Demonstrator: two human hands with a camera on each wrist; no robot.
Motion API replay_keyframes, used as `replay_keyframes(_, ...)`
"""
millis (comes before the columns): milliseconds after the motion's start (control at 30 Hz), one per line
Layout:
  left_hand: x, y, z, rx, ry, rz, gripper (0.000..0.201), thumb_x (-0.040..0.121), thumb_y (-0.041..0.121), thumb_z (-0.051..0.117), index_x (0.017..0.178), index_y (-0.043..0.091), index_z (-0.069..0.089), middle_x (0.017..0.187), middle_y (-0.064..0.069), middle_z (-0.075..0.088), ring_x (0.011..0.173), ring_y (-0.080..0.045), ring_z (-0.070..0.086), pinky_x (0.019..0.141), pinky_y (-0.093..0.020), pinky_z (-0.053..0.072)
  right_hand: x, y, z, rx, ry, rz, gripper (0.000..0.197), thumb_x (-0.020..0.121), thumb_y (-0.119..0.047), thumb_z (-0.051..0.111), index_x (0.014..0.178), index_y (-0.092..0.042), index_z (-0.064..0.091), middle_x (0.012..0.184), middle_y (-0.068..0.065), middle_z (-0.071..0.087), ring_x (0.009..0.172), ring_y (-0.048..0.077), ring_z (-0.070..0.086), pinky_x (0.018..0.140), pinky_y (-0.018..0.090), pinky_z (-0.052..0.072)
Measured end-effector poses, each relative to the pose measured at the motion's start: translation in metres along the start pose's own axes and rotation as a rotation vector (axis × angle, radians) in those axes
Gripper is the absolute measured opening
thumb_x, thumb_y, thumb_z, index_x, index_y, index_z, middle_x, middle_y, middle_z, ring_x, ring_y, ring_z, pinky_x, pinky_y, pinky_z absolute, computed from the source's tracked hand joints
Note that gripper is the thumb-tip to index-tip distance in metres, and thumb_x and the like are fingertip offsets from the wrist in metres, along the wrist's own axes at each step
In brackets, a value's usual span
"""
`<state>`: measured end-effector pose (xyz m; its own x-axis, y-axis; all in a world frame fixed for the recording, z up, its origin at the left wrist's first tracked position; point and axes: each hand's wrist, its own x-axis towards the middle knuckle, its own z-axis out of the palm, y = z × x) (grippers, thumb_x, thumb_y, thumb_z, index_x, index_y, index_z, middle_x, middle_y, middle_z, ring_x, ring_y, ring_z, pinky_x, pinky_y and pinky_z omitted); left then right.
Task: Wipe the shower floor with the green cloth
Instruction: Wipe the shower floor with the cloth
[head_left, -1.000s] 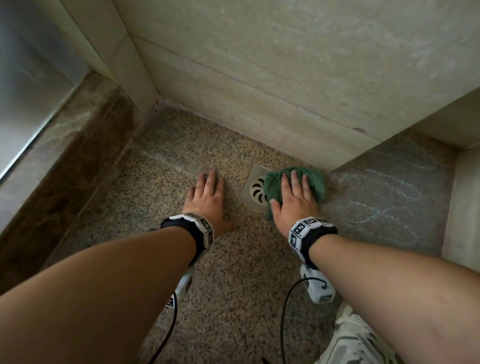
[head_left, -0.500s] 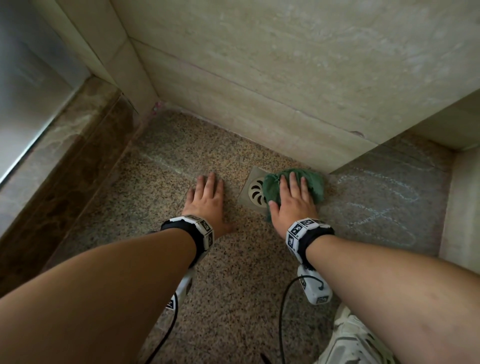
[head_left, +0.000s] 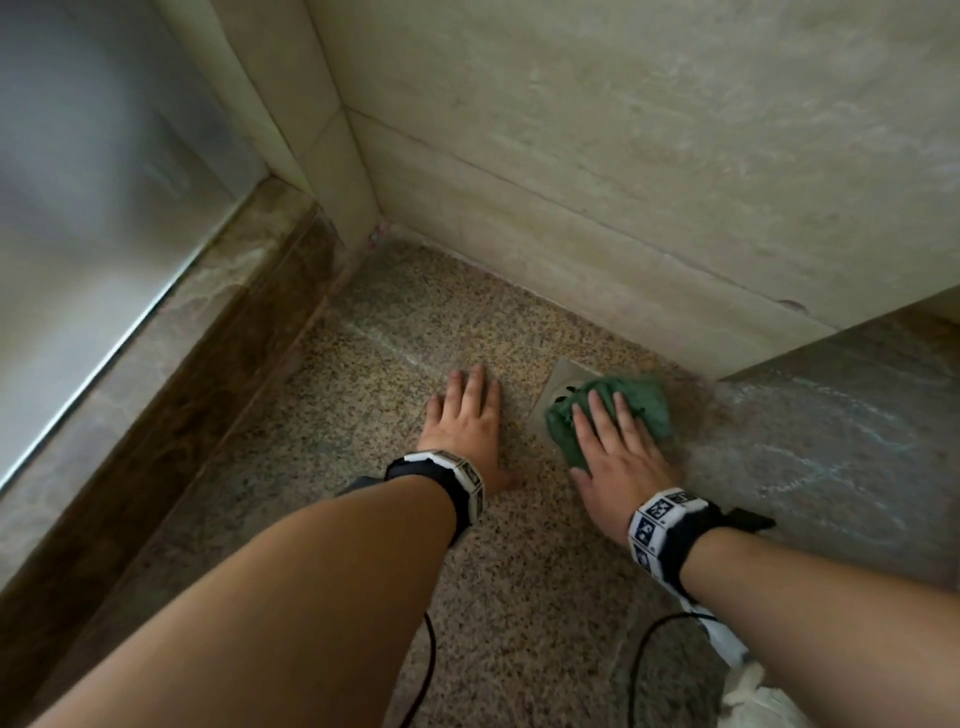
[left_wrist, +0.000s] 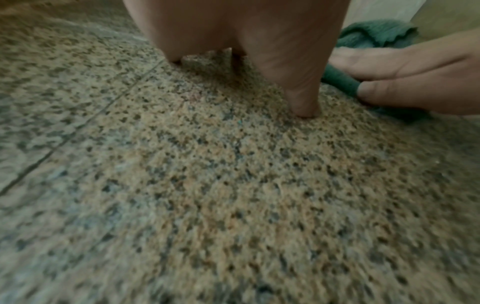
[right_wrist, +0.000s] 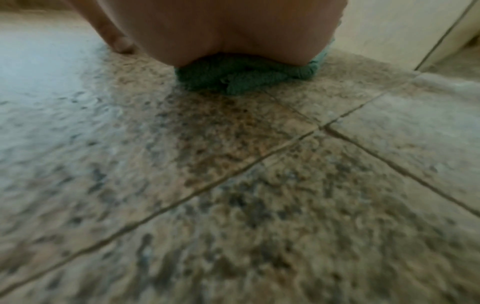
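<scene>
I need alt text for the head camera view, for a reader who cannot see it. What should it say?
A person's right hand presses a green cloth flat onto the speckled shower floor, partly covering a square drain beside the beige tiled wall. The left hand rests flat on the floor beside it, fingers straight. Both wrists wear black bands.

Bathroom shower stall — speckled stone floor (head_left: 363, 415), drain (head_left: 563, 387), tiled walls (head_left: 649, 156).
</scene>
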<state>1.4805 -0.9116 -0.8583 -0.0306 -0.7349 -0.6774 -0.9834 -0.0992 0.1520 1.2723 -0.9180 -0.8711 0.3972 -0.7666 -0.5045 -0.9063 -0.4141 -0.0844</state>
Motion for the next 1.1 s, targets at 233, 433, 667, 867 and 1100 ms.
replay_keyframes(233,0.0,0.001,-0.002,0.011,-0.025,-0.001,0.12,0.085,0.061,0.065,0.153,0.015,-0.023,0.159,-0.006,-0.033,0.148,-0.033,-0.025,0.121,-0.052,-0.003,-0.005,-0.029,0.007,0.003,-0.029,-0.011,0.071,0.086,-0.051,0.041,0.149,-0.019,0.04,0.157,0.005,0.035,0.145,0.029,0.02,0.112,0.044,0.016)
replay_keyframes(433,0.005,-0.001,0.0,0.077,-0.021,0.118,0.111,0.089,0.065,0.053,0.153,0.016,-0.023,0.16,-0.005,-0.03,0.148,-0.032,-0.024,0.121,-0.051,-0.004,-0.007,-0.028,0.002,0.061,-0.046,0.018,0.071,0.092,-0.053,0.014,0.157,-0.026,0.01,0.161,-0.006,-0.011,0.149,0.019,-0.014,0.118,0.04,0.001)
replay_keyframes(667,0.031,0.013,-0.02,0.345,-0.02,0.429,0.087,0.1,0.048,0.038,0.153,0.016,-0.023,0.161,-0.007,-0.027,0.148,-0.032,-0.023,0.121,-0.051,-0.006,-0.027,-0.028,-0.006,0.2,-0.169,0.391,0.069,0.103,-0.046,0.028,0.155,-0.03,-0.014,0.16,-0.009,-0.027,0.148,0.019,-0.023,0.122,0.044,0.01)
replay_keyframes(867,0.039,0.029,-0.021,0.45,-0.066,0.422,0.081,0.104,0.038,0.041,0.156,0.02,-0.018,0.16,-0.004,-0.032,0.148,-0.034,-0.024,0.121,-0.055,0.001,-0.041,-0.008,0.006,0.234,-0.15,0.511,0.072,0.103,-0.048,0.024,0.154,-0.024,-0.021,0.157,-0.002,-0.035,0.147,0.025,-0.026,0.122,0.043,-0.001)
replay_keyframes(1100,0.022,0.032,-0.017,0.477,-0.05,0.337,0.109,0.091,0.064,0.053,0.154,0.018,-0.023,0.16,-0.002,-0.032,0.149,-0.029,-0.024,0.123,-0.049,0.0,-0.042,-0.003,0.021,0.302,-0.098,0.464,0.073,0.103,-0.049,0.026,0.154,-0.026,-0.021,0.158,-0.002,-0.033,0.146,0.026,-0.028,0.12,0.045,-0.007)
